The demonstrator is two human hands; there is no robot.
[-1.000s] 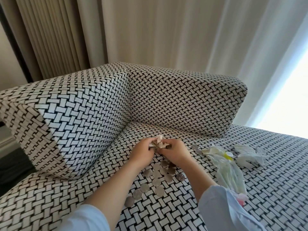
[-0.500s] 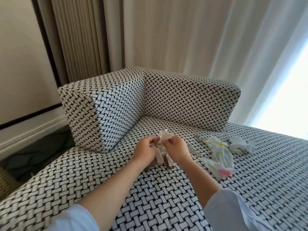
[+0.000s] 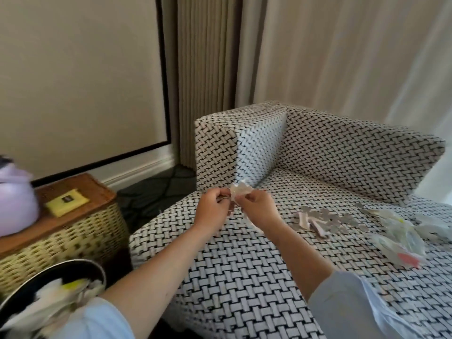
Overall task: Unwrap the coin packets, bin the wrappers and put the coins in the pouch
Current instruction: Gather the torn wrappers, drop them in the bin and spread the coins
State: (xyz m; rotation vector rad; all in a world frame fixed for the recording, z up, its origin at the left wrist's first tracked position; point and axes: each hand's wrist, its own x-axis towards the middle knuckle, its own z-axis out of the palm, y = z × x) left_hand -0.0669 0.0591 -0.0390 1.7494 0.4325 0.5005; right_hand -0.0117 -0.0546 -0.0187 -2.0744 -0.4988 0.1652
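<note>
My left hand [image 3: 212, 208] grips a small stack of coins [image 3: 224, 198] above the sofa seat's left end. My right hand [image 3: 259, 208] pinches the torn paper wrapper [image 3: 241, 192], which sticks up between the two hands. Several loose coins [image 3: 329, 217] lie on the seat to the right, with strips of torn wrapper [image 3: 318, 227] among them. A round black bin [image 3: 52, 287] with white scraps inside stands at the lower left. Clear plastic bags [image 3: 401, 237] lie on the seat at the far right; I cannot tell which one is the pouch.
The black-and-white woven sofa [image 3: 244, 270] has an armrest and backrest behind my hands. A wicker basket [image 3: 66, 231] with a wooden lid stands left of it, carrying a yellow packet [image 3: 66, 201] and a lilac bag [image 3: 14, 204]. Curtains hang behind.
My view has swung left, bringing the bin and basket into sight. Both hands, still holding the packet, have lifted off the seat and moved left, away from the loose coins.
</note>
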